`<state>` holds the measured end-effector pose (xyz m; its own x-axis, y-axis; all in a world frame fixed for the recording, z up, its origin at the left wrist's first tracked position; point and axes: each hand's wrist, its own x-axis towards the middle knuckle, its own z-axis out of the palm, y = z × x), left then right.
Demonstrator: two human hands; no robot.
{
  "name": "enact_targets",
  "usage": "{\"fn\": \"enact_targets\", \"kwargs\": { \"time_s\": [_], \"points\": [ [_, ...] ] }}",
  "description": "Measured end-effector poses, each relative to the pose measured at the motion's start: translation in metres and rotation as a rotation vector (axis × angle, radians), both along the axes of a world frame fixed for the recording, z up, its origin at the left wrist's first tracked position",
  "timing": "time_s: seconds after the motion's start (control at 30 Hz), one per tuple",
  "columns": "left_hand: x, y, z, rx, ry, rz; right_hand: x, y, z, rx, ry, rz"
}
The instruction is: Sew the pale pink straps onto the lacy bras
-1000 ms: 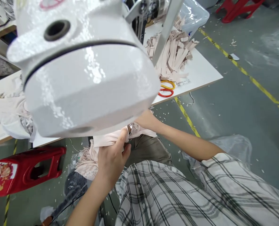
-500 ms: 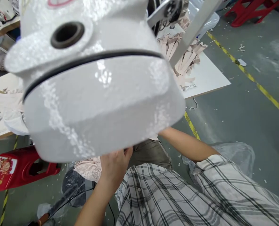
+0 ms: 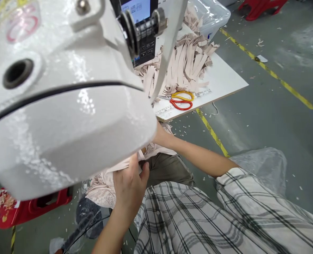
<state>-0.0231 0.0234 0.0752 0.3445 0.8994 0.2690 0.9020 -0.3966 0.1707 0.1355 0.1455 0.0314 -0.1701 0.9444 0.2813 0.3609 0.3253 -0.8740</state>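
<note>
A white sewing machine head (image 3: 74, 134) fills the upper left and covers much of the work beneath it. Below its front edge, my left hand (image 3: 130, 180) grips the edge of a pale pink lace fabric piece (image 3: 156, 151), its thumb apart from the index finger and its other fingertips hidden. My right hand (image 3: 160, 134) reaches under the machine head at the far side of this fabric; its fingers are mostly out of sight. A bunch of pink lace fabric (image 3: 102, 190) hangs left of my left hand.
On the white table (image 3: 225, 79) lie scissors (image 3: 181, 100) with red and yellow handles and a heap of pink fabric strips (image 3: 185, 63). Behind stands a clear plastic bin (image 3: 212, 16). A control panel (image 3: 146, 35) sits behind the machine. A red stool (image 3: 26, 210) is at lower left.
The view has shifted, so the machine head appears further left and the scissors and control panel have come into sight. More of the lace fabric and my right wrist now show.
</note>
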Motion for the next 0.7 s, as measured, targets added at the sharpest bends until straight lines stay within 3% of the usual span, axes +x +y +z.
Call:
{"fn": "enact_targets", "kwargs": {
  "time_s": [0.2, 0.37, 0.5, 0.7],
  "points": [
    [-0.002, -0.002, 0.000, 0.045, 0.029, -0.009, 0.003, -0.011, -0.005, -0.022, 0.190, -0.097],
    [-0.004, -0.005, -0.007, 0.124, 0.030, -0.004, 0.008, -0.023, -0.013, -0.129, 0.435, -0.054],
    [-0.008, -0.011, -0.016, 0.191, 0.038, 0.037, 0.010, -0.036, -0.016, -0.188, 0.454, -0.042],
    [-0.010, -0.013, -0.023, 0.129, -0.020, 0.070, 0.012, -0.056, -0.021, -0.294, 0.508, -0.031]
  ]
}}
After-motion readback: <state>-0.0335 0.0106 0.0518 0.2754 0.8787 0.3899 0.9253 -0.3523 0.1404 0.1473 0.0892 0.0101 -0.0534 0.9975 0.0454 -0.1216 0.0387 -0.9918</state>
